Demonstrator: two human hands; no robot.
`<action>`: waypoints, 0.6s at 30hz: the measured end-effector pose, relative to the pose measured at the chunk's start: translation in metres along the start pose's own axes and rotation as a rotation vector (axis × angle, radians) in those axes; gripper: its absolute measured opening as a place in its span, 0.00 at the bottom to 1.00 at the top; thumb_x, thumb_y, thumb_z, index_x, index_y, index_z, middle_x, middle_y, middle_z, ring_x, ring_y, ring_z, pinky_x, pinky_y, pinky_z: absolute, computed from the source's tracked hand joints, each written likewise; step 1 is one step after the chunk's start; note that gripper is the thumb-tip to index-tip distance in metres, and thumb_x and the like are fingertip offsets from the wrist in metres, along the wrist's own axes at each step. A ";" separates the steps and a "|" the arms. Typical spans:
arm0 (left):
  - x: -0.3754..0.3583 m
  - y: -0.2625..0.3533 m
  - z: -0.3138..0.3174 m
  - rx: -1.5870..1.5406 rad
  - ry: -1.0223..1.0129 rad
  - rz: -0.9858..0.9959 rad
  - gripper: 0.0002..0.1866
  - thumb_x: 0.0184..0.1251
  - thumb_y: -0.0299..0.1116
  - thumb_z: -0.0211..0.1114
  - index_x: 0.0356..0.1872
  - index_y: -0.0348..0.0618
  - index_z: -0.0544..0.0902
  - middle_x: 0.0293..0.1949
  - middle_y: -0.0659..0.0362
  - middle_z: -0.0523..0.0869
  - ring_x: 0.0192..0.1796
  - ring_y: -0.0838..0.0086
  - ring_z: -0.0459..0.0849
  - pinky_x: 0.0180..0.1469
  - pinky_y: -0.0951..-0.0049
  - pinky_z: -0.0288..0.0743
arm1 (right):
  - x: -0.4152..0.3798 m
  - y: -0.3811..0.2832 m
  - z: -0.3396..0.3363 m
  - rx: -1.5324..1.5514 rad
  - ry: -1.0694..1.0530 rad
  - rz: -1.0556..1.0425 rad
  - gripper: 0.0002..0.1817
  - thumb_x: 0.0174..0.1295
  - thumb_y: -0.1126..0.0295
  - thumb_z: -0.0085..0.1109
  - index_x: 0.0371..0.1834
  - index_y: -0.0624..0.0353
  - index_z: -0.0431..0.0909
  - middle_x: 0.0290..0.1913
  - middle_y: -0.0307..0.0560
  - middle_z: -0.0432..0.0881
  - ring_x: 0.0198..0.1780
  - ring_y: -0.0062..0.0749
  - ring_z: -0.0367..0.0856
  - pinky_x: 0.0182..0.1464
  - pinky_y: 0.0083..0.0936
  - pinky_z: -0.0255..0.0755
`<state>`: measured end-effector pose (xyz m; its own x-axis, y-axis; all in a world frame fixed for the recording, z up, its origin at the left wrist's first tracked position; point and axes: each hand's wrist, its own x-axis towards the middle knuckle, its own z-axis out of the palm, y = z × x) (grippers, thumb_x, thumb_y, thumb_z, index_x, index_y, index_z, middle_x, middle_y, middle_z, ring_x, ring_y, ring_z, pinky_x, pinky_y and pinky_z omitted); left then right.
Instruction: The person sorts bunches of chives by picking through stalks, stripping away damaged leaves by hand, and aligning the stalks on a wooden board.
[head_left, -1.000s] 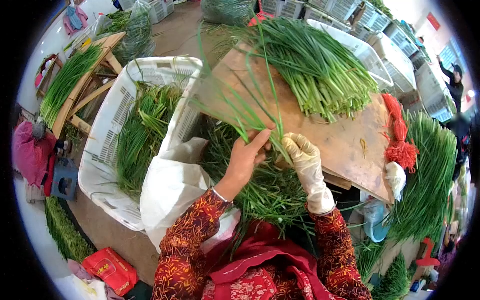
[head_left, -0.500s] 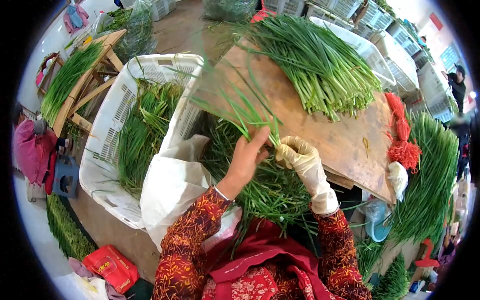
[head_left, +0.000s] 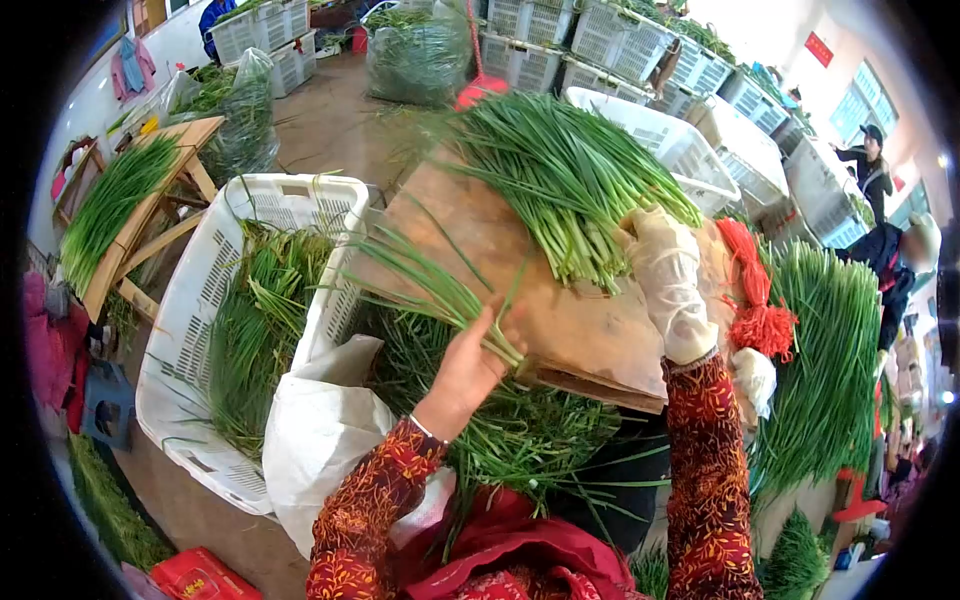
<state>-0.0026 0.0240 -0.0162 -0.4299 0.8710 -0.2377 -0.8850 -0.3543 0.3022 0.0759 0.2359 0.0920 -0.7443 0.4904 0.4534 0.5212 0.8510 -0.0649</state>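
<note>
While my left hand (head_left: 468,372) pinches a thin bunch of chives (head_left: 430,285) by its cut ends, its leaves fan out toward ten o'clock over the white crate (head_left: 200,300). With so loose a pinch, I judge stalks could slide out and drop into the heap below. At two o'clock my gloved right hand (head_left: 665,275) rests on the chive pile (head_left: 560,175) on the wooden surface (head_left: 500,250), fingers curled over the stalk ends; a careless drag could pull them off the edge.
</note>
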 end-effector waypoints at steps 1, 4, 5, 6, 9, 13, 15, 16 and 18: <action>0.001 -0.002 -0.004 -0.002 0.002 0.003 0.15 0.68 0.37 0.50 0.53 0.44 0.68 0.45 0.58 0.77 0.28 0.80 0.72 0.34 0.75 0.70 | -0.003 -0.002 -0.003 0.001 -0.002 -0.004 0.11 0.52 0.58 0.59 0.29 0.54 0.78 0.32 0.48 0.78 0.33 0.42 0.77 0.36 0.34 0.70; -0.001 -0.003 -0.004 0.028 -0.156 -0.207 0.13 0.65 0.35 0.54 0.49 0.44 0.71 0.37 0.64 0.77 0.25 0.82 0.66 0.30 0.79 0.64 | -0.021 -0.024 -0.030 0.423 -0.106 0.316 0.09 0.55 0.62 0.59 0.32 0.54 0.79 0.26 0.44 0.79 0.28 0.31 0.76 0.33 0.24 0.68; -0.001 -0.004 0.000 0.027 -0.147 -0.205 0.13 0.65 0.35 0.54 0.49 0.44 0.71 0.37 0.64 0.77 0.25 0.82 0.66 0.30 0.79 0.64 | -0.031 -0.028 -0.027 0.429 -0.113 0.315 0.09 0.55 0.62 0.59 0.32 0.54 0.79 0.26 0.44 0.79 0.28 0.31 0.76 0.33 0.24 0.68; 0.001 -0.004 0.004 0.066 -0.126 -0.126 0.13 0.65 0.35 0.55 0.48 0.44 0.71 0.38 0.64 0.77 0.25 0.84 0.66 0.30 0.80 0.64 | -0.041 -0.032 -0.024 0.765 -0.174 0.367 0.09 0.56 0.63 0.58 0.33 0.56 0.79 0.24 0.40 0.78 0.27 0.25 0.73 0.32 0.20 0.67; 0.003 -0.002 0.023 0.125 -0.050 -0.017 0.13 0.65 0.36 0.55 0.48 0.44 0.73 0.40 0.65 0.77 0.25 0.87 0.65 0.30 0.83 0.64 | -0.069 -0.047 -0.006 1.209 -0.307 0.436 0.09 0.59 0.66 0.56 0.36 0.61 0.78 0.22 0.31 0.74 0.25 0.12 0.66 0.28 0.10 0.61; 0.008 0.001 0.024 0.121 -0.232 0.036 0.16 0.65 0.37 0.56 0.50 0.43 0.72 0.43 0.64 0.77 0.26 0.89 0.66 0.29 0.83 0.64 | -0.096 -0.071 0.011 1.463 -0.504 0.598 0.09 0.61 0.65 0.53 0.35 0.59 0.77 0.24 0.33 0.75 0.21 0.10 0.64 0.22 0.07 0.57; 0.009 0.002 0.017 0.149 -0.217 0.084 0.16 0.64 0.37 0.56 0.51 0.44 0.72 0.44 0.64 0.77 0.26 0.89 0.67 0.28 0.84 0.64 | -0.104 -0.076 0.018 1.546 -0.472 0.575 0.09 0.62 0.63 0.51 0.34 0.58 0.76 0.23 0.33 0.75 0.19 0.11 0.63 0.21 0.08 0.56; 0.008 0.003 0.015 0.157 -0.203 0.076 0.16 0.64 0.37 0.56 0.52 0.45 0.71 0.44 0.64 0.77 0.27 0.88 0.67 0.27 0.84 0.64 | -0.105 -0.077 0.021 1.559 -0.493 0.575 0.10 0.62 0.63 0.52 0.35 0.57 0.75 0.23 0.33 0.75 0.18 0.11 0.62 0.21 0.08 0.56; 0.003 0.005 0.015 0.194 -0.164 0.087 0.16 0.64 0.37 0.57 0.50 0.45 0.72 0.43 0.64 0.77 0.27 0.87 0.68 0.27 0.84 0.64 | -0.107 -0.082 0.023 1.586 -0.469 0.604 0.09 0.62 0.63 0.52 0.35 0.57 0.75 0.23 0.32 0.74 0.18 0.11 0.62 0.21 0.08 0.56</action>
<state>-0.0056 0.0306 -0.0014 -0.4544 0.8891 -0.0553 -0.7880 -0.3723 0.4904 0.1033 0.1183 0.0280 -0.8131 0.5426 -0.2107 0.0847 -0.2479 -0.9651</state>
